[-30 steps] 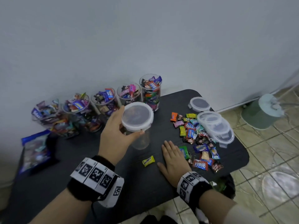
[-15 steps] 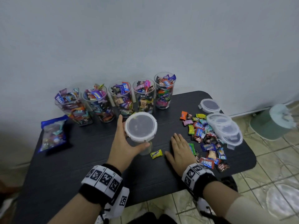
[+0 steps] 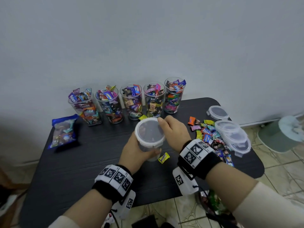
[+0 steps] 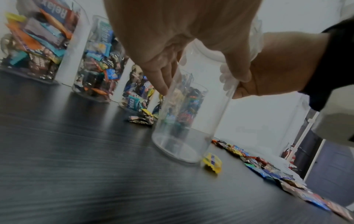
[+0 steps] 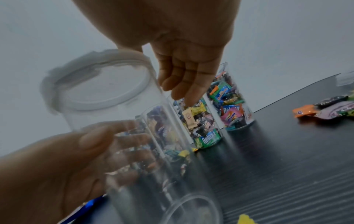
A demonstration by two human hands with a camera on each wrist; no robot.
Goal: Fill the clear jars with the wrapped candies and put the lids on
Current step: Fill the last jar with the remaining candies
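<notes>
Right hand (image 3: 175, 131) came up off the table (image 3: 82, 162) since half a second back; its curled fingertips now touch the lid (image 3: 148, 131) rim. Left hand (image 3: 136, 150) wraps the upright empty jar (image 4: 184, 121) directly below, so the lid lifts straight up.

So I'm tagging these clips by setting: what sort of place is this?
Probably a plain room in a home: a small black table pushed against a bare white wall, a tiled floor, no shop fittings.

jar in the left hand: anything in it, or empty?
Empty, lid on. The left wrist view shows the held jar with clear walls and a bare bottom. The lid sits on top; the left hand grips the jar.
</notes>
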